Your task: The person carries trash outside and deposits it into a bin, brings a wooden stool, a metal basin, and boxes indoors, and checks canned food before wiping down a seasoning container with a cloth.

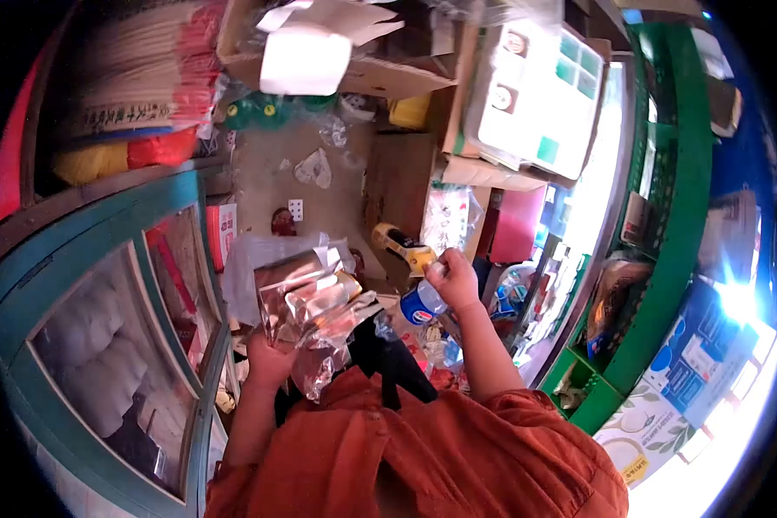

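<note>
Hands point(454, 280) apart, left point(270, 359) part-hidden, glare-streaked plastic point(318, 300)

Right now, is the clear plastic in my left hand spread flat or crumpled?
Crumpled: the clear plastic is bunched and creased at your left hand, with shiny folds and loose edges sticking out.

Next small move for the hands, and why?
Probably firm up the grip of the left hand on the clear plastic packaging: that hand has it only near its lower edge, the crinkled bundle spreads well beyond it, and the right hand is apart, beside the Pepsi bottle.
</note>
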Available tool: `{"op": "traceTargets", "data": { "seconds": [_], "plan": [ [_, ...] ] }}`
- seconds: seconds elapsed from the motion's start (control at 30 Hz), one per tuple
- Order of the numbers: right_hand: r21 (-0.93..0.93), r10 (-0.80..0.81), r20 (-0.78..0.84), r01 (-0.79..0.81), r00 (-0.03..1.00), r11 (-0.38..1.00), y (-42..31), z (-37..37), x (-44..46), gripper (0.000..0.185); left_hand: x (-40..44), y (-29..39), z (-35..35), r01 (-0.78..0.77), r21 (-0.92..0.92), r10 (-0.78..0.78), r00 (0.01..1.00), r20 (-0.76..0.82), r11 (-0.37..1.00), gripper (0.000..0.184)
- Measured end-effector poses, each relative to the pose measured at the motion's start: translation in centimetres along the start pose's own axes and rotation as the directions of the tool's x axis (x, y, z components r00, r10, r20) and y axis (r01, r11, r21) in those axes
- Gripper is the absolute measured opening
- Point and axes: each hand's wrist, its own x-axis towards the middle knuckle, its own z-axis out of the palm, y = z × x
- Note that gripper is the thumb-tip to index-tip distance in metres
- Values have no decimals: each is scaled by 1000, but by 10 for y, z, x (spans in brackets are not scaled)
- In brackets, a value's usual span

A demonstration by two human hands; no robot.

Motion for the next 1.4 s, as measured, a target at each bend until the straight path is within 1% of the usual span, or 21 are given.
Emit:
{"op": "traceTargets", "data": {
  "seconds": [0.07,0.1,0.2,0.27,0.3,0.4,0.43,0.5,0.57,0.6,0.7,0.8,0.9,1.03,1.1,1.13,1.17,1.23,1.27,1.33,1.4],
  "plan": [
    [70,-12,-6,12,1000,997,-15,23,30,36,29,-29,-12,-77,218,80,997,-5,973,31],
    [-75,138,125,-129,983,989,28,-74,-85,36,-78,41,27,82,122,-96,988,121,989,31],
    [157,86,77,-97,993,983,21,-57,-53,36,-39,58,23,-32,102,33,999,-9,994,30],
    [182,51,92,-67,994,981,30,-67,-62,37,-46,48,20,-218,359,226,974,22,908,28],
    [197,15,109,-37,994,980,37,-71,-67,38,-51,44,16,-217,370,227,974,18,903,28],
    [275,-21,41,9,999,961,74,-81,-81,37,-79,65,7,61,312,9,976,-218,948,26],
    [261,-25,6,23,1000,965,83,-88,-84,37,-86,71,5,73,314,3,972,-235,947,26],
    [277,18,-12,-14,1000,961,88,-104,-91,34,-111,75,-6,249,136,-148,848,-509,959,29],
    [225,-35,-100,57,994,973,101,-113,-97,32,-147,92,-17,315,15,-256,797,-547,949,30],
    [205,-47,-111,69,993,976,105,-119,-96,32,-159,98,-21,337,-113,-340,756,-559,935,31],
    [157,-56,-87,69,995,985,106,-133,-104,31,-205,86,-21,218,-171,-276,706,-652,961,29],
    [87,-78,-68,84,995,993,105,-134,-98,31,-236,67,-11,191,-263,-323,625,-711,946,31],
    [-83,-68,56,73,996,994,90,-128,-80,32,-262,52,-3,177,-294,-342,560,-755,939,35],
    [-139,-237,313,292,920,946,72,-97,-45,34,-296,15,3,381,-350,-514,557,-652,856,28],
    [-248,-229,580,436,782,865,62,-85,-18,35,-310,-7,8,416,-402,-578,556,-597,816,24],
    [-303,-131,719,477,683,825,54,-75,-3,38,-322,-13,7,493,-417,-645,540,-541,763,22],
    [-268,-147,792,554,593,788,56,-58,10,39,-331,-21,13,392,-482,-620,551,-559,783,20],
    [-353,43,864,544,501,761,27,-30,17,54,-359,-42,18,403,-581,-702,496,-511,707,14],
    [-347,39,873,565,486,748,28,-9,24,54,-367,-51,21,402,-593,-713,473,-518,698,14],
    [-393,-69,845,705,530,590,43,37,36,88,-387,-55,28,277,-697,-742,373,-557,662,13],
    [-414,-33,846,693,533,590,48,68,51,100,-420,-80,33,243,-808,-835,288,-468,537,21]
  ]
}}
